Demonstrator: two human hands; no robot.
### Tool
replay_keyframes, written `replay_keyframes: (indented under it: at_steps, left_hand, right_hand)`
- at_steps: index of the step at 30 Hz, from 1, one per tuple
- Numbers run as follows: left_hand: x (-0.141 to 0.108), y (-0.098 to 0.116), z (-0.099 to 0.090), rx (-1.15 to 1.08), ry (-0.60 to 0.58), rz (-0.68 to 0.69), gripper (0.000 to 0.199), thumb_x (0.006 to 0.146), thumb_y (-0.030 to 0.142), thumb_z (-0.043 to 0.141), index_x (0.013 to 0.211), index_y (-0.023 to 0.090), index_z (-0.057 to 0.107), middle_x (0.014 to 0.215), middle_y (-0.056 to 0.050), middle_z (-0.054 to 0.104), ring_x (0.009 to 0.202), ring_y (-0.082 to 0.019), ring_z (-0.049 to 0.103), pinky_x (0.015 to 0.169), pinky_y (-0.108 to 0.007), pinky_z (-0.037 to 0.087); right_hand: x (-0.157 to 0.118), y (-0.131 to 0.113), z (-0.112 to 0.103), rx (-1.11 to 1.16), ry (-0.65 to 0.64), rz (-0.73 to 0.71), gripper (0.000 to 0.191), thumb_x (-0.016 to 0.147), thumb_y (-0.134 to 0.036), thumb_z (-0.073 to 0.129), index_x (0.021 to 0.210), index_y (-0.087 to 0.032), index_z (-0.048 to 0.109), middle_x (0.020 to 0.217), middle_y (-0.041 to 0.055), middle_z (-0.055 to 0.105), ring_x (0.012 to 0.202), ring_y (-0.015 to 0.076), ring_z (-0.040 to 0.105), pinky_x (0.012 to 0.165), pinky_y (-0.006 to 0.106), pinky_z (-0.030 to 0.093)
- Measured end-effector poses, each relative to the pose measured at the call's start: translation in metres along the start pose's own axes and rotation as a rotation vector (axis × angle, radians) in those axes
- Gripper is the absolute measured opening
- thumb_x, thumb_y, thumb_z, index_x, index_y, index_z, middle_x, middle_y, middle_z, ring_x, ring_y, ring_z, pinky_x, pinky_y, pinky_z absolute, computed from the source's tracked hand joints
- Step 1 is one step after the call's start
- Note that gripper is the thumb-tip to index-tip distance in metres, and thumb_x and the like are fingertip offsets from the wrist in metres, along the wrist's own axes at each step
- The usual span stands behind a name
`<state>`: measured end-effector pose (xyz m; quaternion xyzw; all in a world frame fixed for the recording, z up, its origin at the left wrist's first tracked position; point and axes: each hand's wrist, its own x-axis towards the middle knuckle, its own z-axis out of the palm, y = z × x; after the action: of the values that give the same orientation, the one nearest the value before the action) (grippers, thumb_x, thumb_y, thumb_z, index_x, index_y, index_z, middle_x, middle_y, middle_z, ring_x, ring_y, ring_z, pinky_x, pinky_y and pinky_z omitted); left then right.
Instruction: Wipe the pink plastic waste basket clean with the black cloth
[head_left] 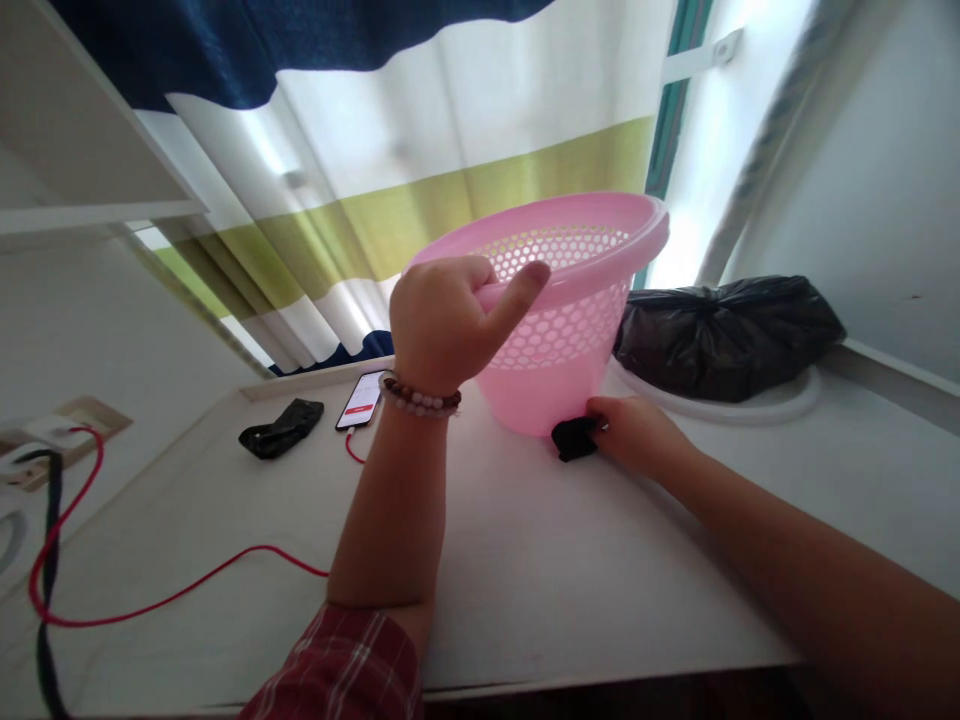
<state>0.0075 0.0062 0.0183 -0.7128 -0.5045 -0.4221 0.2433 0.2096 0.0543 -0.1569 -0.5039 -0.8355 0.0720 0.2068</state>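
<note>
Left hand (442, 320) clasps basket (540, 395) by rim; right hand (637, 430) pinches black cloth (574, 440), cloth just left of fingers (598, 405), by basket's base.

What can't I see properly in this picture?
All in the head view:
- The floor inside the pink basket: hidden by its own near wall.
- Part of the small black bundle: covered by the right hand.
- The words on the phone: too small to read.
- Part of the red cable: behind the left forearm.
- Anything inside the big black bag: hidden by its dark plastic.
</note>
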Motion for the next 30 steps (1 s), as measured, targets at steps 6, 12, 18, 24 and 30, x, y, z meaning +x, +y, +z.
replay_keyframes:
  at_steps: [6,12,18,24,30]
  left_hand:
    - [-0.001,-0.01,-0.002,0.021,-0.016,0.0,0.059,0.08,0.061,0.043,0.046,0.016,0.025,0.046,0.004,0.015,0.045,-0.007,0.017,0.049,-0.031,0.011]
    - [-0.001,-0.008,-0.006,0.017,-0.044,0.062,0.058,0.078,0.059,0.046,0.046,0.015,0.027,0.044,0.003,0.021,0.044,-0.007,0.021,0.048,-0.028,0.015]
    - [-0.002,0.001,-0.009,0.053,-0.038,0.081,0.055,0.077,0.058,0.048,0.046,0.016,0.031,0.044,0.003,0.026,0.046,-0.007,0.024,0.05,-0.028,0.018]
    - [-0.001,-0.011,-0.006,0.089,-0.036,0.008,0.054,0.078,0.056,0.047,0.046,0.016,0.03,0.044,0.004,0.021,0.045,-0.007,0.021,0.05,-0.028,0.014]
    - [0.0,-0.015,-0.006,0.085,-0.053,0.0,0.052,0.078,0.054,0.048,0.045,0.016,0.035,0.044,0.003,0.023,0.045,-0.007,0.023,0.05,-0.028,0.015]
  right_hand:
    - [0.003,0.015,-0.011,0.204,0.193,0.072,0.02,0.068,-0.014,0.054,0.083,-0.021,0.065,0.072,0.0014,0.065,0.065,0.0155,0.058,0.056,0.024,0.038]
    - [-0.002,0.009,-0.033,0.449,0.582,-0.049,0.025,0.072,-0.013,0.053,0.096,-0.02,0.057,0.078,0.0007,0.062,0.068,0.0144,0.059,0.062,0.025,0.046]
    - [-0.013,-0.016,-0.041,0.403,0.678,-0.367,0.021,0.072,-0.011,0.053,0.091,-0.021,0.057,0.087,0.0035,0.061,0.08,0.0168,0.057,0.074,0.03,0.045]
    - [-0.011,-0.02,-0.032,0.156,0.216,-0.229,0.015,0.072,-0.013,0.052,0.083,-0.02,0.06,0.082,0.004,0.064,0.08,0.0176,0.057,0.07,0.026,0.04]
    - [0.002,0.011,-0.029,0.185,0.254,0.073,0.017,0.073,-0.014,0.049,0.084,-0.02,0.06,0.076,0.0018,0.063,0.067,0.015,0.056,0.06,0.023,0.037]
